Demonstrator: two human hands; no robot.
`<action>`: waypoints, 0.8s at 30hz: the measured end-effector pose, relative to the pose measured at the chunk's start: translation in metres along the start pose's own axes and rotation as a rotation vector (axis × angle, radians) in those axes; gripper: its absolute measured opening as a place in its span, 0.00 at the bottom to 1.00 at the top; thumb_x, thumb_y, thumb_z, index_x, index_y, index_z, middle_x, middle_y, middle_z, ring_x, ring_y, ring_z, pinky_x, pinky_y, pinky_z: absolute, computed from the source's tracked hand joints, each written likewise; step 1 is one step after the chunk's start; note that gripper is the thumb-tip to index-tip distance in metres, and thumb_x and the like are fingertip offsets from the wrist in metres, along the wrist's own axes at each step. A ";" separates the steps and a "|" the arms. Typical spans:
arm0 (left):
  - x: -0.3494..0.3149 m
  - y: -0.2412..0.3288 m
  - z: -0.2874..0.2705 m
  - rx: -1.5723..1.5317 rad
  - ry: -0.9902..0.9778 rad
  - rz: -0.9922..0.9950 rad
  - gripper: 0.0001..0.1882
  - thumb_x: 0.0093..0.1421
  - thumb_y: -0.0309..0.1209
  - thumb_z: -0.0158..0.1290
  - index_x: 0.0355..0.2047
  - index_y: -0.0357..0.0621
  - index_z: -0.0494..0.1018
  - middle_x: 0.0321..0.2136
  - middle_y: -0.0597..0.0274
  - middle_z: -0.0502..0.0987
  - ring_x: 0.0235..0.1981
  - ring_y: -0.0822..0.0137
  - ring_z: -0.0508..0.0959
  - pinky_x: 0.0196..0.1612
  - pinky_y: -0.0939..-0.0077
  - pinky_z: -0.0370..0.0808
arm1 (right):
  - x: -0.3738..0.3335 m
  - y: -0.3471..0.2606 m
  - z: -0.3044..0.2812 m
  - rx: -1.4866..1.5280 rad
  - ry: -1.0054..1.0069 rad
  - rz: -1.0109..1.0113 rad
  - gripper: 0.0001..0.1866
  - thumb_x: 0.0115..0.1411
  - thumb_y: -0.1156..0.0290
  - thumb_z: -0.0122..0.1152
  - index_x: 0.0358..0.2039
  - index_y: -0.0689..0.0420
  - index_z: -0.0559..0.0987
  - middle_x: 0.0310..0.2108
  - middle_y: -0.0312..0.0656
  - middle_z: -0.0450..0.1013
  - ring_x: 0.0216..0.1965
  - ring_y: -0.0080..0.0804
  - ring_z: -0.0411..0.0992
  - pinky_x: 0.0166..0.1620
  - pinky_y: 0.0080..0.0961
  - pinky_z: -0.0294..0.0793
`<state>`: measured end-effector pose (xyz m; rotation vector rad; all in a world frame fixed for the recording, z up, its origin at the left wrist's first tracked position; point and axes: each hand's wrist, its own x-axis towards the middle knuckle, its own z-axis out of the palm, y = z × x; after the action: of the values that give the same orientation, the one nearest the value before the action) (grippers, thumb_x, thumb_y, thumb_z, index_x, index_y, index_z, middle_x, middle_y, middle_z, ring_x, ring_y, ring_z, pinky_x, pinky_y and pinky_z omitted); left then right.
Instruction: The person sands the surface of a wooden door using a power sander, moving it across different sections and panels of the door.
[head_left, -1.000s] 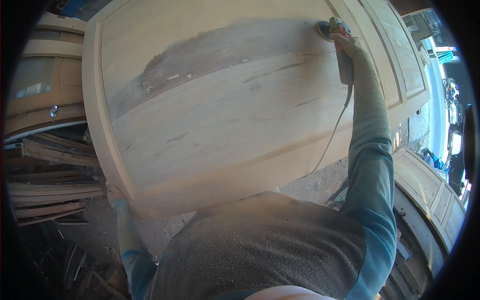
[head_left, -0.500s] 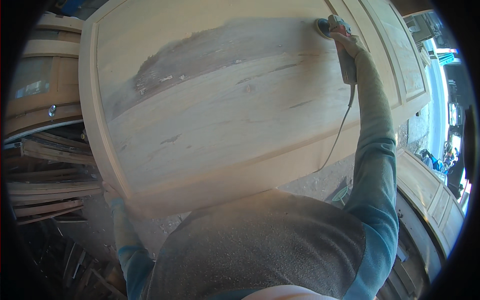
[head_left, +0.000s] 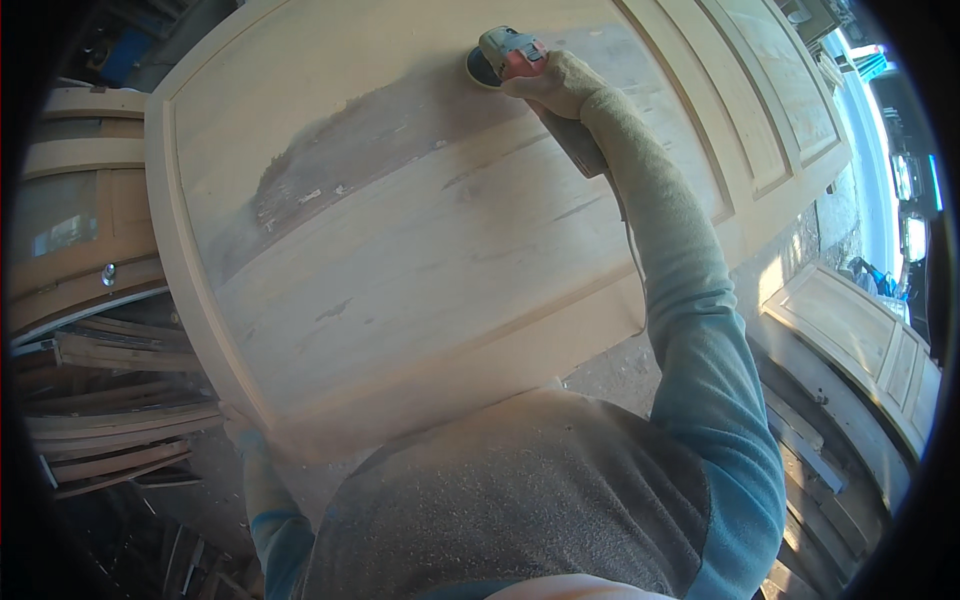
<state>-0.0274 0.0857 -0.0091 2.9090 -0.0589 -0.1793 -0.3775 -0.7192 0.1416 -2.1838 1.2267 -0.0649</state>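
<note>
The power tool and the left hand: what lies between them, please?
The head view shows a dark patch, pale panel surface and wooden frame there.

The dusty grey top (head_left: 510,490) has teal, dust-coated sleeves (head_left: 712,385).

The working face of the sander (head_left: 512,48) is turned toward the wooden door (head_left: 400,270), so I can't see it, and the right hand (head_left: 563,85) covers part of the tool's body. The cord (head_left: 638,265) runs close along the sleeve (head_left: 700,290), partly hidden, and I lose its far end. Haze softens the left hand (head_left: 240,425) at the door's corner; its fingers I can't make out. My view's top edge crops the door. A blue item (head_left: 125,55) at upper left is too dim to identify.
</note>
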 end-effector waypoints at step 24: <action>-0.005 0.039 -0.008 -0.025 -0.001 -0.263 0.46 0.66 0.64 0.29 0.52 0.27 0.72 0.48 0.34 0.75 0.53 0.39 0.74 0.55 0.55 0.69 | 0.082 0.122 -0.098 0.160 0.125 0.320 0.34 0.43 0.45 0.72 0.44 0.58 0.81 0.37 0.40 0.78 0.37 0.30 0.76 0.42 0.29 0.73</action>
<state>-0.0326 0.0495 0.0081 2.8814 0.3246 -0.2232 -0.4559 -0.8778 0.1338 -1.8477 1.5712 -0.1624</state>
